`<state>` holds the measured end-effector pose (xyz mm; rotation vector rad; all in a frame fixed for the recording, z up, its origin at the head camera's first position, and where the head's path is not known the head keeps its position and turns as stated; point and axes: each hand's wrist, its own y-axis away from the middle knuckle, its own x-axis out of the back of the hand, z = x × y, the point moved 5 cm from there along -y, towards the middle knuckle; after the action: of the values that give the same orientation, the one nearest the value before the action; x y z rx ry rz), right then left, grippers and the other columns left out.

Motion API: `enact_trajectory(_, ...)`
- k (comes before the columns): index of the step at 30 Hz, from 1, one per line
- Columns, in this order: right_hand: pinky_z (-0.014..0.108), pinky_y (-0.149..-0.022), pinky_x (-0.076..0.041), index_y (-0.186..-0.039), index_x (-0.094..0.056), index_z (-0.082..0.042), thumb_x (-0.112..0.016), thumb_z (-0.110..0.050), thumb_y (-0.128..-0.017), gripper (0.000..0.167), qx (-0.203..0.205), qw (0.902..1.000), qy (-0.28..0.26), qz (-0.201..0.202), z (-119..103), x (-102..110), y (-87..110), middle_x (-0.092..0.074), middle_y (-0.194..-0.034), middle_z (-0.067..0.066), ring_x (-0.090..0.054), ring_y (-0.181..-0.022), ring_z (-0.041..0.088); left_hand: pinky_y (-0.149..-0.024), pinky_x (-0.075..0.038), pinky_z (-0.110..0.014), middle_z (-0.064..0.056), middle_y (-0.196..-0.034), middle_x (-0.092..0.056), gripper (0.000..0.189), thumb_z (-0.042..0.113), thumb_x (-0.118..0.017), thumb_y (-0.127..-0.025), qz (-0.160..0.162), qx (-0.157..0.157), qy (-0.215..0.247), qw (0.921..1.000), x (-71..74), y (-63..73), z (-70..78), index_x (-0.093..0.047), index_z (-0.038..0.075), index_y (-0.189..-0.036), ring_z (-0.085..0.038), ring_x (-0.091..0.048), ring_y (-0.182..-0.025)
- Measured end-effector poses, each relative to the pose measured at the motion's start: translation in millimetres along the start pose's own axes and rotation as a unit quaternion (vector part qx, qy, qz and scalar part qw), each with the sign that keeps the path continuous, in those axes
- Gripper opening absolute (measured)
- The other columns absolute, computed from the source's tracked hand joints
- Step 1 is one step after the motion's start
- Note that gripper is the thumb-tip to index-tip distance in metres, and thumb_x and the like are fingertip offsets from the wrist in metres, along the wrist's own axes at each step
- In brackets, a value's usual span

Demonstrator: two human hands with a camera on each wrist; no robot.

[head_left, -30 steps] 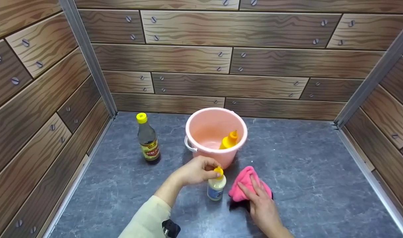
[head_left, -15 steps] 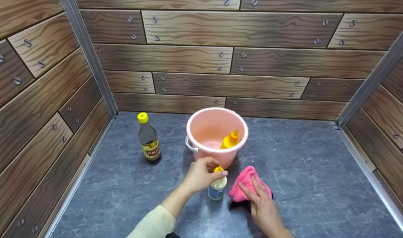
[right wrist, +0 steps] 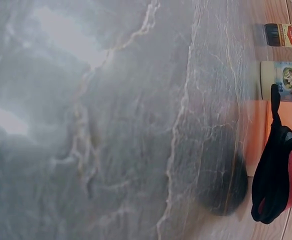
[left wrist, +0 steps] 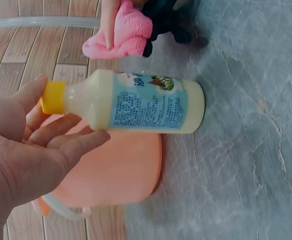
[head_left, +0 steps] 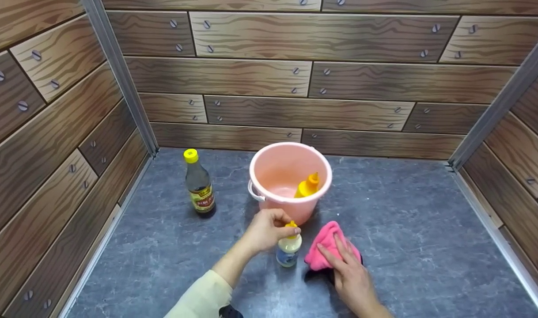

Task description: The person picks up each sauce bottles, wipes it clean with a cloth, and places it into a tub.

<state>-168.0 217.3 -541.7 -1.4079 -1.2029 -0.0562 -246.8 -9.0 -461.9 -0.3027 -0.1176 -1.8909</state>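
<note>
I have my left hand (head_left: 267, 230) pinching the cap (left wrist: 54, 98) of the bottle (head_left: 288, 255), which stands at the head view's lower middle. My right hand (head_left: 354, 280) lays straight fingers on the pink cloth (head_left: 324, 238); I can't tell if it grips.

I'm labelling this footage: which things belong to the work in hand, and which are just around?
In use, it seems: pale bottle, pinched at its cap by the left hand; pink fuzzy item, touched by the right hand.

Apparently just around: dark bottle; pink bucket; yellow bottle inside it.
</note>
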Motion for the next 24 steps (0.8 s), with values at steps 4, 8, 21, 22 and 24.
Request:
enact_trajectory(4,0.032,-0.124,-0.03,-0.138,-0.073,-0.023,-0.074,0.018,-0.07,0.079,0.017,0.9998,-0.013,-0.002,-1,0,0.2,-0.054,-0.155,0.02,-0.054,-0.14,0.036,-0.071,-0.058,-0.023,-0.001,-0.085,-0.074,0.01,0.006,-0.085,-0.09,-0.024,-0.002,-0.009,0.9997,4.7,-1.7,-1.5,-0.077,0.001,-0.091,-0.009,-0.066,-0.077)
enact_trajectory(8,0.033,-0.123,-0.033,-0.138,-0.073,-0.023,-0.073,0.013,-0.074,0.073,0.037,0.9989,-0.03,0.003,-5,1,-0.9,-0.054,-0.154,0.021,-0.053,-0.141,0.036,-0.073,-0.058,-0.024,-0.003,-0.09,-0.077,0.009,0.007,-0.084,-0.091,-0.051,-0.008,-0.013,0.9986,7.6,-2.5,-2.1,-0.079,0.001,-0.097,-0.009,-0.067,-0.079)
enact_trajectory(21,0.032,-0.122,-0.033,-0.135,-0.075,-0.021,-0.057,-0.009,-0.095,0.046,0.087,0.9945,-0.058,0.009,-21,2,-10.0,-0.053,-0.155,0.023,-0.056,-0.137,0.042,-0.083,-0.063,-0.032,-0.01,-0.101,-0.077,0.017,0.006,-0.082,-0.093,-0.061,0.003,0.015,0.998,8.7,-1.2,-7.5,-0.071,-0.002,-0.104,-0.02,-0.075,-0.096)
enact_trajectory(22,0.033,-0.122,-0.034,-0.135,-0.075,-0.021,-0.057,-0.01,-0.096,0.044,0.089,0.9942,-0.06,0.011,-22,2,-11.0,-0.053,-0.155,0.023,-0.056,-0.137,0.042,-0.082,-0.063,-0.033,-0.009,-0.099,-0.077,0.016,0.006,-0.082,-0.093,-0.06,0.004,0.014,0.9981,8.7,-1.1,-7.6,-0.071,-0.002,-0.102,-0.02,-0.075,-0.094)
enact_trajectory(24,0.035,-0.122,-0.035,-0.134,-0.075,-0.02,-0.056,-0.012,-0.098,0.042,0.095,0.9934,-0.062,0.016,-24,2,-12.9,-0.054,-0.154,0.024,-0.056,-0.137,0.042,-0.08,-0.063,-0.033,-0.008,-0.094,-0.077,0.014,0.006,-0.082,-0.093,-0.062,0.003,0.013,0.998,8.9,-1.0,-7.1,-0.072,-0.001,-0.099,-0.017,-0.075,-0.089)
